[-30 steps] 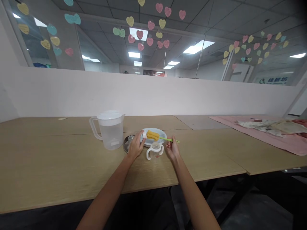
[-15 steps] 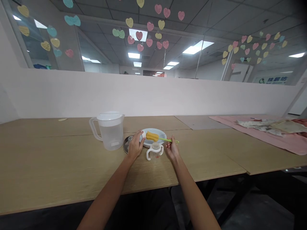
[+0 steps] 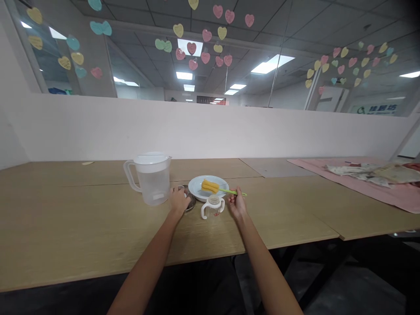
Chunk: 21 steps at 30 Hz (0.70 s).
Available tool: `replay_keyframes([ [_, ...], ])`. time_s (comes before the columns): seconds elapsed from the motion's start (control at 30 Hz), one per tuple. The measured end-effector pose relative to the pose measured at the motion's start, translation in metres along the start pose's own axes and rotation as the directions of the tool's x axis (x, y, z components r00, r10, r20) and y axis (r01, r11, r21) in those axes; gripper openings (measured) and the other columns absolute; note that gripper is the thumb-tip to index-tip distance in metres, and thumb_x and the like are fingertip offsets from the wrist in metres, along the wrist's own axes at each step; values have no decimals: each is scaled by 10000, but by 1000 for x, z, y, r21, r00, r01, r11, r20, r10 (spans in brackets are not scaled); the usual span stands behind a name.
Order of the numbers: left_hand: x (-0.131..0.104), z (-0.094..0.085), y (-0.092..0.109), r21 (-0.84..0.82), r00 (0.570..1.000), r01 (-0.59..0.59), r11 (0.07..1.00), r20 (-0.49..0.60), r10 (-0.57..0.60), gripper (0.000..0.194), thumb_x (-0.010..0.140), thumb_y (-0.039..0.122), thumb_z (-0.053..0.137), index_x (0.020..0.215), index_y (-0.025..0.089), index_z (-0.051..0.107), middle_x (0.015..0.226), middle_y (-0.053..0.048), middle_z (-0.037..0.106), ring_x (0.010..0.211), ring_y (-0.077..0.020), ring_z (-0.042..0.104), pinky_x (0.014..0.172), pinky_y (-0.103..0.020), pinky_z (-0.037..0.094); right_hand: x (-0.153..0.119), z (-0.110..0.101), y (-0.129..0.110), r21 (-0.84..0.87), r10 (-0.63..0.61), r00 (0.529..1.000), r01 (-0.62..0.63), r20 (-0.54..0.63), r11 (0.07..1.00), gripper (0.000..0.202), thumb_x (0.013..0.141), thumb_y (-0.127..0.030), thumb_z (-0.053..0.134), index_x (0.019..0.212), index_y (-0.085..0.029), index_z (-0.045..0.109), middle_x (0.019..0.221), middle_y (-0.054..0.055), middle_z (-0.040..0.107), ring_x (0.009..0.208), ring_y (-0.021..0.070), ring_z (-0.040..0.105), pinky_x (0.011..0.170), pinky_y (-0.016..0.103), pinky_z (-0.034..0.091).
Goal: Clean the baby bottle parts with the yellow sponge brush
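Note:
My left hand (image 3: 179, 200) is over the round metal dish (image 3: 190, 205), left of the plate. Its fingers are curled around or against a small pale item, mostly hidden by the hand. My right hand (image 3: 237, 202) grips the green handle of a bottle brush (image 3: 210, 186) between thumb and fingers. The brush's yellow sponge head points left, over the white plate (image 3: 194, 185). A clear baby bottle (image 3: 213, 210) with two white side handles stands upright, without a lid, in front of the plate, between my hands.
A translucent lidded pitcher (image 3: 153, 179) holding clear liquid stands left of my left hand. On the right lies a pink cloth (image 3: 370, 192) with folded fabrics (image 3: 377, 173) on top. A white wall (image 3: 213, 131) rises behind the table, whose front edge is close to me.
My left hand has moved left and down from the sponge head to the metal dish, taking the small white cap away from the brush. My right hand and the brush have barely moved.

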<state>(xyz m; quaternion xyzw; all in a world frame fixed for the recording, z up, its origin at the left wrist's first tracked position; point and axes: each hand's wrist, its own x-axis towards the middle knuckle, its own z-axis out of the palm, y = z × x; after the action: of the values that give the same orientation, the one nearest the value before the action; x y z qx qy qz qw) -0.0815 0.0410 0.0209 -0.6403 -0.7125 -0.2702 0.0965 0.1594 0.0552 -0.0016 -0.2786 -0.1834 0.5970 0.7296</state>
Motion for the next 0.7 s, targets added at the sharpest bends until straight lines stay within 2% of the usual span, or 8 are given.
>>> replay_keyframes([
  [0.1, 0, 3, 1, 40, 996, 57, 998, 61, -60, 218, 822, 320, 567, 946, 201, 700, 1118, -121, 660, 1070, -278, 567, 916, -378, 436, 0, 0, 0, -23, -5, 1000, 6, 10, 1000, 370, 871, -507, 639, 689, -194, 560, 390, -103, 408, 328, 45, 348, 363, 153, 347],
  [0.23, -3, -5, 5, 93, 996, 84, 992, 28, -87, 289, 851, 322, 534, 1075, 175, 643, 1154, -139, 660, 1089, -282, 574, 910, -380, 427, -1, -1, 0, -34, -12, 1000, 12, 5, 999, 356, 890, -484, 613, 687, -198, 555, 394, -101, 411, 327, 48, 352, 363, 155, 354],
  [0.43, -6, -16, 6, 200, 998, 64, 978, -5, -65, 336, 876, 326, 472, 1110, 145, 632, 1127, -165, 673, 1106, -317, 581, 896, -411, 412, -2, -1, -3, -111, -72, 996, 77, 46, 991, 392, 855, -539, 633, 667, -220, 504, 377, -111, 395, 302, 62, 361, 349, 180, 358],
  [0.7, -5, -18, 3, 244, 990, 81, 966, 92, -106, 466, 876, 492, 503, 1122, 123, 648, 1140, -205, 685, 1130, -350, 582, 946, -455, 387, -5, 1, -5, -114, -68, 997, 71, 26, 991, 432, 840, -575, 636, 656, -226, 461, 369, -112, 398, 297, 67, 370, 344, 185, 346],
])
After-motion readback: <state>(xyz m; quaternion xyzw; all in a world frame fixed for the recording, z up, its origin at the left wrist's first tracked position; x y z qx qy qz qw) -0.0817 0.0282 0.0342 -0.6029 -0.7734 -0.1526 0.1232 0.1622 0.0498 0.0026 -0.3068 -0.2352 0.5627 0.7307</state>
